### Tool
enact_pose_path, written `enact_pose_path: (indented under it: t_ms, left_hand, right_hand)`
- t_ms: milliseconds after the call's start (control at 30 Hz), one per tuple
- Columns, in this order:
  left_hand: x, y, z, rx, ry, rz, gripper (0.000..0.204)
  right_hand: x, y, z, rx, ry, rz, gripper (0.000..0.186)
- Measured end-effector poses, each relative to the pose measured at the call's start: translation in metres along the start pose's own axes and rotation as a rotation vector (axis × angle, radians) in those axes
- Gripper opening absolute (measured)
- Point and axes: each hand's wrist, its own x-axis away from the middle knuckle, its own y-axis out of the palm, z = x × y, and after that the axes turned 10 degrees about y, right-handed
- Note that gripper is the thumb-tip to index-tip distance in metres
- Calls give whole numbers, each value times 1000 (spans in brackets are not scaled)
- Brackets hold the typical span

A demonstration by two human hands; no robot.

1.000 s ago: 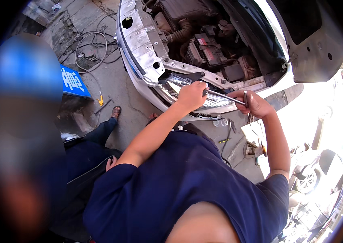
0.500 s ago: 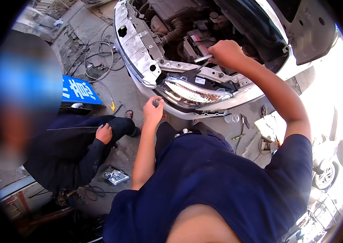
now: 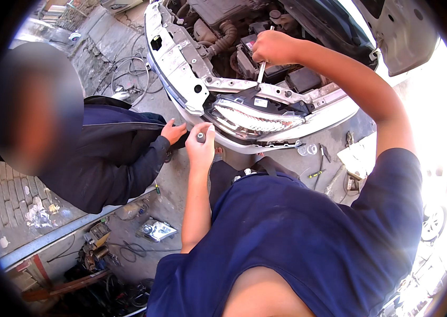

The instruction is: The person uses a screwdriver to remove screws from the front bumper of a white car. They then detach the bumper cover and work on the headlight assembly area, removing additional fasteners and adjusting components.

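Note:
My right hand (image 3: 275, 48) grips a silver bar-handled wrench (image 3: 261, 73) over the front of the engine bay. One end of the wrench shows above the fist, and the shaft reaches down to the metal crossmember (image 3: 226, 84) behind the headlight. My left hand (image 3: 200, 150), held in front of the bumper, is closed around a dark round-ended tool handle (image 3: 201, 137); the rest of that tool is hidden in the fist. The clear headlight (image 3: 258, 119) sits in the car's front corner between my hands.
A co-worker in a dark jacket (image 3: 112, 153) stands close at my left, a hand (image 3: 173, 132) near my left fist. Behind lies a coiled hose (image 3: 131, 79). A loose lamp unit (image 3: 157, 230) and a yellow-handled tool (image 3: 316, 173) lie on the ground. The raised hood (image 3: 398, 37) is at right.
My right hand has moved up and left, and the wrench bar has swung from sideways to nearly upright. The co-worker has leaned nearer, bringing a hand toward the car. My left hand has barely moved.

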Motion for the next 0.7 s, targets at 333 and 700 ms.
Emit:
enact_pose_path:
  t_ms: [333, 700]
  left_hand:
    - [-4, 35, 17, 5, 32, -83, 9]
    - [10, 21, -12, 40, -153, -45, 10]
  right_hand:
    - [-20, -21, -8, -567, 590, -591, 40]
    - [-37, -17, 5, -948, 261, -837, 68]
